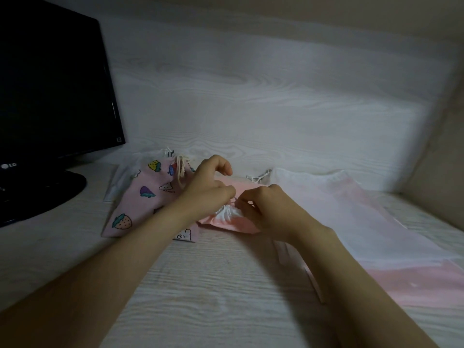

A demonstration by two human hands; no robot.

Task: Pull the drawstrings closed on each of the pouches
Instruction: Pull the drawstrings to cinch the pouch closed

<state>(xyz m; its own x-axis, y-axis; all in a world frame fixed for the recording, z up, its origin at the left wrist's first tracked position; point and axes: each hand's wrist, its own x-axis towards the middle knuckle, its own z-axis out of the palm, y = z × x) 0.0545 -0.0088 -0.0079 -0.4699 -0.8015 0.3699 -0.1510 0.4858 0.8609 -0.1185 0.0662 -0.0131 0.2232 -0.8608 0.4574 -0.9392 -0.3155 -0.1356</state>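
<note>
The small pink pouch (227,224) is lying on the desk (213,285) right between both hands, with its white mouth (229,212) all bunched up. The left hand (211,183) is coming in with fingers curled, pinching the drawstring (234,199) just above that mouth. The right hand (261,204) is meeting it almost fingertip to fingertip, pinching the same cord. A strawberry-print pouch (140,197) is sitting under the left wrist, a big sheer pouch (351,209) is spreading out on the right, and a monitor (50,96) is standing back left.
</note>
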